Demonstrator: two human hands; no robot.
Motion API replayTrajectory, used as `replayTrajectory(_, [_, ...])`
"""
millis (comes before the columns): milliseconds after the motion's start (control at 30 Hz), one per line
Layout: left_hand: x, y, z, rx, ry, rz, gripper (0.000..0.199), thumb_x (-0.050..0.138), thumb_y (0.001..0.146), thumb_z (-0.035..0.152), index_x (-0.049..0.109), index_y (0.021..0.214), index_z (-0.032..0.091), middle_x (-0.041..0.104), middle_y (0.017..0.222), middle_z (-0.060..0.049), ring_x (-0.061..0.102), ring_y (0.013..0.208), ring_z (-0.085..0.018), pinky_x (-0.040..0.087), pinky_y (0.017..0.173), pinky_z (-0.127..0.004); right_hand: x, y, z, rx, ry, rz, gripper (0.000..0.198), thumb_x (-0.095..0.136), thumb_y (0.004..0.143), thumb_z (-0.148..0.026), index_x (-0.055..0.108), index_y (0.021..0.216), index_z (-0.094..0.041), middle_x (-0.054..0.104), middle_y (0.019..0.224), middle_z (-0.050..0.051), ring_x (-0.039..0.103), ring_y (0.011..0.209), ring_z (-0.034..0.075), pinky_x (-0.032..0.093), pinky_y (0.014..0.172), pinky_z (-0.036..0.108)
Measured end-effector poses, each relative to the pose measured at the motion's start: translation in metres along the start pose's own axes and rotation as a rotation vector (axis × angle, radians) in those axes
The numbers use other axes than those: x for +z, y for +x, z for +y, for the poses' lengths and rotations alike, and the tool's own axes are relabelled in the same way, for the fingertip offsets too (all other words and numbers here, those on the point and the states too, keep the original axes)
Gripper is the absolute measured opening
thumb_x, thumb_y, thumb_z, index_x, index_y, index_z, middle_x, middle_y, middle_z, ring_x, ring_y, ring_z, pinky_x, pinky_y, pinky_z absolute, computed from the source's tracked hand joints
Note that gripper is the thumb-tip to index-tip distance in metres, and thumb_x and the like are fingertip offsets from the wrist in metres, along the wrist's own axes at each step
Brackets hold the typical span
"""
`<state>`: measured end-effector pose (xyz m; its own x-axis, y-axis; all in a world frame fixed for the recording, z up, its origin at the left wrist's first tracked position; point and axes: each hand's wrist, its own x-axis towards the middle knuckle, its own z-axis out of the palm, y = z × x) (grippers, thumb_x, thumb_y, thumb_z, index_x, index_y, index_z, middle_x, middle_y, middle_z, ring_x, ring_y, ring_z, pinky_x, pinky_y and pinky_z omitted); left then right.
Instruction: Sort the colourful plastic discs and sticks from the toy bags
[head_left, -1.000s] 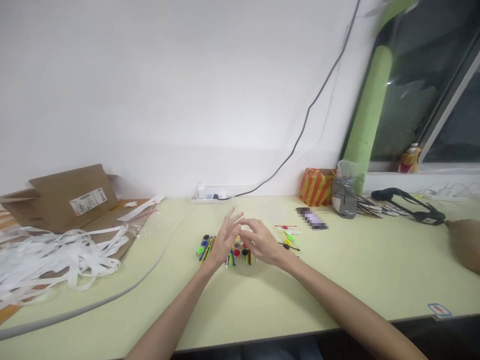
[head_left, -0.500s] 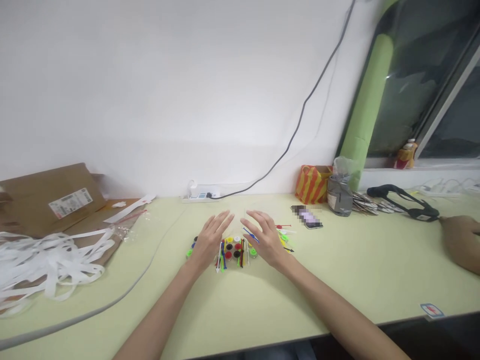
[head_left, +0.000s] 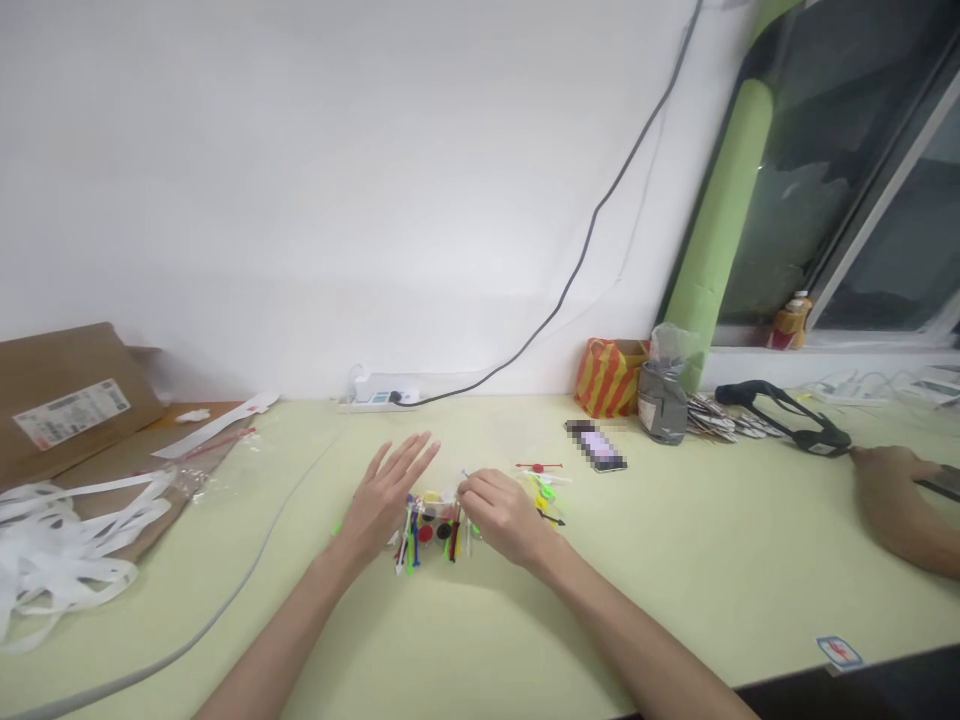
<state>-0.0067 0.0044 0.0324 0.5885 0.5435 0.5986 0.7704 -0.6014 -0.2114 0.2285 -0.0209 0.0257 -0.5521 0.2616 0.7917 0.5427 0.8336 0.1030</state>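
My left hand has its fingers stretched out and holds nothing, just above the left side of a cluster of small plastic pieces. Closed in a pinch, my right hand has a thin blue arrow spinner at its fingertips, mostly hidden. Between the hands are round discs, among them a red disc and a black disc. Coloured arrow spinners stick out towards me on the near side. To the right lie a red arrow spinner and several yellow, green and black ones.
A phone, a striped bag, a grey bag and a black headset-like strap lie at right. Another person's hand rests beyond them. Cardboard and white strips fill the left; a cable crosses the table.
My right hand has gone from spread fingers to a pinch, closing on the blue arrow spinner. My left hand stays open. The view has shifted slightly to the right.
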Motion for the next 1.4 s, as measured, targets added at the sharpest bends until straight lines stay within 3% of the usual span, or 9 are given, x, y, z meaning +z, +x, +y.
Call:
replayTrajectory(133, [-0.002,0.003,-0.001,-0.054,0.054,0.040,0.081,0.030,0.084,-0.006,0.020,0.158,0.026,0.030,0.161,-0.006,0.029,0.148,-0.022,0.020,0.122,-0.048,-0.001,0.001,0.000,0.029,0.024,0.059,0.022,0.045,0.097,-0.008,0.059,0.085,-0.018,0.073,0.103,0.009,0.066,0.102,0.017,0.055,0.088,0.032])
replayTrajectory(300, [0.003,0.003,-0.007,-0.076,0.010,0.049,0.079,0.032,0.086,-0.005,0.020,0.157,0.027,0.032,0.160,-0.007,0.037,0.144,-0.024,0.031,0.118,-0.047,-0.001,0.002,0.003,0.060,0.047,0.068,0.020,0.047,0.093,-0.004,0.060,0.084,-0.016,0.074,0.107,0.010,0.067,0.111,0.018,0.056,0.095,0.031])
replayTrajectory(500, [0.014,-0.007,-0.016,-0.160,-0.129,0.061,0.070,0.033,0.091,-0.001,0.026,0.156,0.025,0.036,0.158,-0.006,0.047,0.136,-0.019,0.045,0.108,-0.035,-0.008,0.003,0.005,0.133,0.097,-0.022,0.023,0.045,0.091,-0.003,0.063,0.098,-0.015,0.068,0.126,0.011,0.053,0.132,0.018,0.049,0.108,0.033])
replayTrajectory(633, [0.011,-0.008,-0.011,-0.052,-0.141,0.136,0.064,0.040,0.095,0.005,0.028,0.155,0.023,0.051,0.148,-0.005,0.048,0.136,-0.018,0.038,0.115,-0.037,-0.015,0.004,0.004,0.108,0.145,-0.270,0.030,0.047,0.093,-0.015,0.060,0.120,-0.012,0.053,0.145,0.011,0.039,0.143,0.018,0.041,0.115,0.034])
replayTrajectory(767, [0.000,-0.002,0.006,-0.036,-0.094,0.118,0.060,0.047,0.096,0.016,0.034,0.153,0.025,0.049,0.150,-0.006,0.037,0.144,-0.026,0.025,0.121,-0.045,-0.022,0.011,0.001,0.028,0.145,-0.437,0.047,0.047,0.097,-0.028,0.048,0.142,-0.013,0.042,0.154,0.006,0.028,0.148,0.017,0.028,0.122,0.034])
replayTrajectory(967, [-0.007,0.001,0.024,-0.185,-0.172,0.197,0.050,0.039,0.099,0.027,0.044,0.148,0.032,0.047,0.151,-0.003,0.025,0.150,-0.026,0.008,0.124,-0.048,-0.022,0.019,-0.003,-0.090,0.056,-0.418,0.040,0.047,0.102,-0.031,0.051,0.140,-0.021,0.038,0.157,0.000,0.022,0.150,0.014,0.024,0.123,0.032])
replayTrajectory(1133, [-0.006,0.003,0.030,-0.239,-0.157,0.235,0.048,0.050,0.097,0.035,0.047,0.146,0.036,0.051,0.148,-0.001,0.030,0.148,-0.026,0.011,0.124,-0.049,-0.018,0.012,-0.005,-0.043,0.008,-0.384,0.035,0.047,0.100,-0.025,0.059,0.132,-0.015,0.047,0.150,0.005,0.024,0.149,0.016,0.022,0.124,0.036])
replayTrajectory(1267, [-0.008,0.007,0.035,-0.195,-0.080,0.241,0.056,0.050,0.098,0.030,0.037,0.152,0.031,0.057,0.142,-0.004,0.033,0.147,-0.024,0.014,0.124,-0.047,-0.024,0.013,-0.006,0.032,0.098,-0.392,0.038,0.049,0.097,-0.027,0.060,0.132,-0.014,0.046,0.151,0.008,0.021,0.150,0.019,0.021,0.125,0.038])
replayTrajectory(1400, [-0.009,0.006,0.028,-0.085,-0.039,0.150,0.061,0.039,0.097,0.016,0.027,0.156,0.029,0.057,0.142,-0.003,0.027,0.149,-0.019,0.011,0.126,-0.042,-0.025,0.017,-0.007,0.101,0.211,-0.425,0.047,0.048,0.096,-0.026,0.049,0.143,-0.020,0.044,0.153,0.005,0.027,0.148,0.016,0.021,0.125,0.034])
